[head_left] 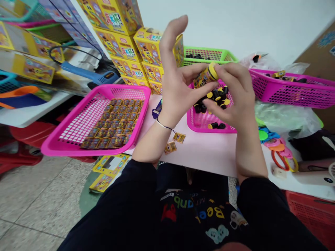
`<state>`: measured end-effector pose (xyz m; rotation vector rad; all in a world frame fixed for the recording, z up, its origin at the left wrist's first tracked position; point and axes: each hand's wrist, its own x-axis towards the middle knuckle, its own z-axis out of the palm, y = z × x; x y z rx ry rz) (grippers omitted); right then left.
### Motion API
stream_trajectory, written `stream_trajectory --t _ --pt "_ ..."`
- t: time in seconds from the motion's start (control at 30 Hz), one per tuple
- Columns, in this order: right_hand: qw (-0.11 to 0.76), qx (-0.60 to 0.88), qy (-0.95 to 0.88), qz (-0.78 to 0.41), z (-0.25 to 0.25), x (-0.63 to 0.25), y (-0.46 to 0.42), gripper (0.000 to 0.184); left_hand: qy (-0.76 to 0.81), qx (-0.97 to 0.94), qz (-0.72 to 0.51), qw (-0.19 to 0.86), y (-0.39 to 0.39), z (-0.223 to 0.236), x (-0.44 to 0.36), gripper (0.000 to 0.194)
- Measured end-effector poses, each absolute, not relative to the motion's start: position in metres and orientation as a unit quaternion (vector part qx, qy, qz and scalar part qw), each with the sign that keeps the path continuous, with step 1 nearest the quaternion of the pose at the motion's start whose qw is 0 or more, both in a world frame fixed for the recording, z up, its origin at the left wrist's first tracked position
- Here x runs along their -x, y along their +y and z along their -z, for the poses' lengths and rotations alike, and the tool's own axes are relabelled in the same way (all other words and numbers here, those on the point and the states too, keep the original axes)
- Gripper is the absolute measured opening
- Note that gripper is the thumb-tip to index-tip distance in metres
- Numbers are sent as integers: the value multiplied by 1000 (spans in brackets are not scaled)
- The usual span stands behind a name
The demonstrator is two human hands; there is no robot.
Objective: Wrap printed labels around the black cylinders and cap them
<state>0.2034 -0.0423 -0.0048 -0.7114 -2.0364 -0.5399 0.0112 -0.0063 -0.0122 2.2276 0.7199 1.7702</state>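
Note:
Between my two hands is a small printed canister (pixel 204 78) with a yellow lid, tilted, above a pink basket (pixel 192 122). My left hand (pixel 178 80) grips its body between thumb and a finger, while another finger points up. The fingertips of my right hand (pixel 235 94) close on the yellow-lidded end; the thumb stands apart below. In the basket beneath lie several black-and-yellow cylinders (pixel 216 94). Two small printed labels (pixel 170 147) rest on the white table (pixel 209 148) near my left wrist.
At left, a pink basket (pixel 60 144) holds rows of printed canisters (pixel 115 122). Yellow boxes (pixel 117 45) are stacked behind. A green basket (pixel 227 55) stands at the back and another pink basket (pixel 290 89) at right. Scissors (pixel 280 160) and a blue tool (pixel 86 71) lie at the sides.

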Motion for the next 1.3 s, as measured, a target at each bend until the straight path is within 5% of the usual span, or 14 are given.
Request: stream_trajectory --t 0.07,0.23,0.6,0.83,0.93,1.07,1.3 --pt "425 317 -813 241 8 -194 -48 63 244 -714 -648 107 -8 12 -13 82" --pt "478 397 -734 274 24 -169 -52 39 200 -696 -661 195 -9 13 -15 80" --pt "556 242 -728 319 34 -160 -45 51 204 -722 -423 508 -14 6 -6 59" --pt "373 413 -804 209 32 -163 -52 32 125 -718 -362 582 -19 2 1 63" --pt "319 448 -809 208 25 -164 -55 34 141 -730 -365 560 -19 4 0 63" --pt "277 459 -815 219 23 -169 -54 35 243 -742 -482 399 -27 6 -11 63" --pt "433 328 -799 260 48 -183 -37 31 246 -749 -531 312 -39 10 -18 80"
